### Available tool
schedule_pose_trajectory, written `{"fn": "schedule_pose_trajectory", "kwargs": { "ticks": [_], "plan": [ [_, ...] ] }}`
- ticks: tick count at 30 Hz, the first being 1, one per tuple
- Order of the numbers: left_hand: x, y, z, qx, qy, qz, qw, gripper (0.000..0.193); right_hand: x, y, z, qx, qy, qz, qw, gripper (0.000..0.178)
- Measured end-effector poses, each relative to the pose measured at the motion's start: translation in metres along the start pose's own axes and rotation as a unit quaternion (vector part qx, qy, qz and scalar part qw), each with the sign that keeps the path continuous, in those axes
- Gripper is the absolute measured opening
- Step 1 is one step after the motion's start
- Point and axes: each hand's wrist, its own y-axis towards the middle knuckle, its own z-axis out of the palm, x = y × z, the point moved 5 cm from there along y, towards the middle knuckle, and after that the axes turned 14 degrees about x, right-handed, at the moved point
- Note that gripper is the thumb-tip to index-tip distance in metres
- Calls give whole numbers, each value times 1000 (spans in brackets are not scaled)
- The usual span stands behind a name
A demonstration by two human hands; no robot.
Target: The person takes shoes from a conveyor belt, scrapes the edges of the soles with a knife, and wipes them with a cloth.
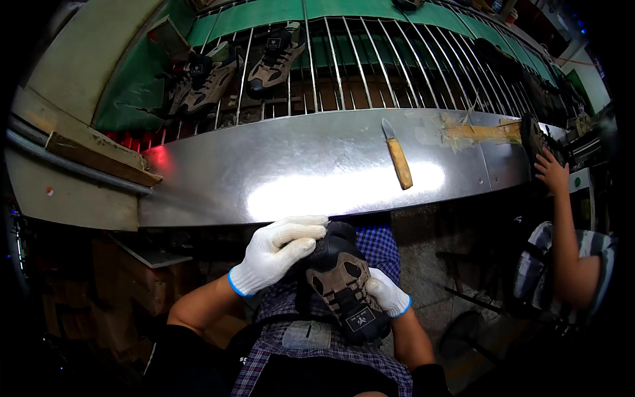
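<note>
A brown-and-black lace-up shoe (336, 281) lies over my lap, its toe pointing away from me and its tongue label toward me. My left hand (281, 251), in a white knit glove with a blue cuff, grips the toe end from the left, fingers and thumb closed against it. From the right, my right hand (387, 292), gloved the same way, closes on the shoe's side near the collar; most of its fingers are hidden under the shoe. A knife (398, 163) with a wooden handle rests on the metal bench beyond, blade pointing away.
The metal bench top (211, 175) runs across in front of me. Behind it, metal bars (360, 59) cover a green conveyor; similar shoes (274, 63) sit there at left. On the right, another person's hand (552, 171) touches a dark shoe (534, 135). Cardboard boxes (142, 284) stand lower left.
</note>
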Motion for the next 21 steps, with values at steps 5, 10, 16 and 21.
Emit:
{"fn": "schedule_pose_trajectory", "kwargs": {
  "ticks": [5, 10, 16, 21],
  "plan": [
    [-10, 2, 0, 52, 76, 54, 994, 28, 0, 7, 3, 6, 23, -22, 999, 99],
    [-24, 34, 2, 267, 211, 116, 933, 74, -1, -15, 5, -81, 86, -40, 992, 109],
    [-21, 97, 22, 287, 301, 231, 879, 67, -14, -32, 20, -124, 269, -96, 950, 111],
    [-8, 132, 49, 279, 216, 251, 901, 38, -37, -42, -1, -82, 273, -166, 944, 121]
  ]
}}
